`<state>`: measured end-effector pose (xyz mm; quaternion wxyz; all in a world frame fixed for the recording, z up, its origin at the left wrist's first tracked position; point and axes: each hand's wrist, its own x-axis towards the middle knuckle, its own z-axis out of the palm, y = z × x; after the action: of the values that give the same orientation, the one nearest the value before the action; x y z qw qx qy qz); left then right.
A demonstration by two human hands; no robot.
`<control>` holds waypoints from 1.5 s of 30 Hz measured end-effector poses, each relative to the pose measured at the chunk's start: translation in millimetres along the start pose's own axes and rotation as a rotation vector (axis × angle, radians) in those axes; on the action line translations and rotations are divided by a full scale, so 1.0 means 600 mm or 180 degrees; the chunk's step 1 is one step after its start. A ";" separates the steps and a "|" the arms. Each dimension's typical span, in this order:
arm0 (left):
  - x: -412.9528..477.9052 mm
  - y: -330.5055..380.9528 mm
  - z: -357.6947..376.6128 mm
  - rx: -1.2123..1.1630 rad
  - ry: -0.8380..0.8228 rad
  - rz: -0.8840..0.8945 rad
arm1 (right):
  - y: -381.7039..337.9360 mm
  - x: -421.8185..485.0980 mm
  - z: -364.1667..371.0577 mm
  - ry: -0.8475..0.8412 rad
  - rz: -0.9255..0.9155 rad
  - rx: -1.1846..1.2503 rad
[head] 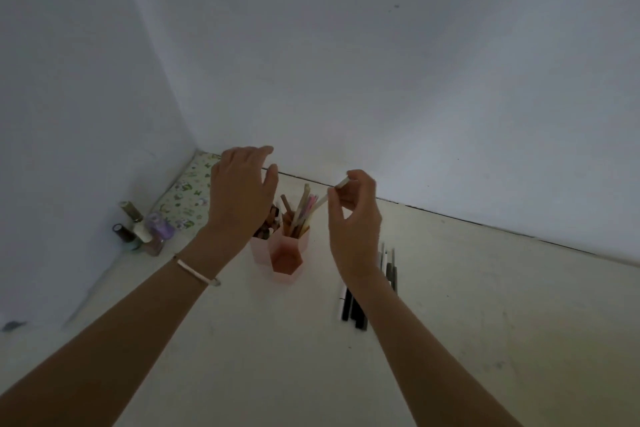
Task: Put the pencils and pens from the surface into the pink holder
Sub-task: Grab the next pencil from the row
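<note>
A pink hexagonal holder [288, 255] stands on the pale surface near the back wall, with several pencils and pens [298, 210] sticking up out of it. My right hand [353, 215] pinches the top end of a white pen [320, 203] that slants down into the holder. Hovering above the holder's left side, my left hand [240, 191] has its fingers spread and holds nothing. Several black and white pens [353, 307] lie on the surface to the right of the holder, partly hidden by my right forearm.
A cluster of small nail polish bottles [145, 229] stands at the left by the wall. A floral-patterned flat item [187, 194] lies in the back left corner. White walls close off the back and left sides.
</note>
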<state>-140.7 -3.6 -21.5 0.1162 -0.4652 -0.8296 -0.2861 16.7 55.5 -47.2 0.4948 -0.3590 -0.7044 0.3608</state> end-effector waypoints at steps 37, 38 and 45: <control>-0.070 0.186 0.136 -0.1582 -0.1302 -0.0955 | 0.173 -0.087 -0.217 -0.0778 0.1769 -0.1814; -0.055 0.187 0.117 -0.1686 -0.1158 -0.0865 | 0.176 -0.097 -0.205 -0.0887 0.1876 -0.1850; -0.039 0.184 0.046 -0.1978 -0.0937 -0.0678 | 0.189 -0.121 -0.161 -0.0934 0.2127 -0.2040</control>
<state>-33.5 40.6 -14.0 -0.1819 -0.4255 -0.7547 -0.4651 144.2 62.0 -152.7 0.1118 -0.6452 -0.6886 0.3116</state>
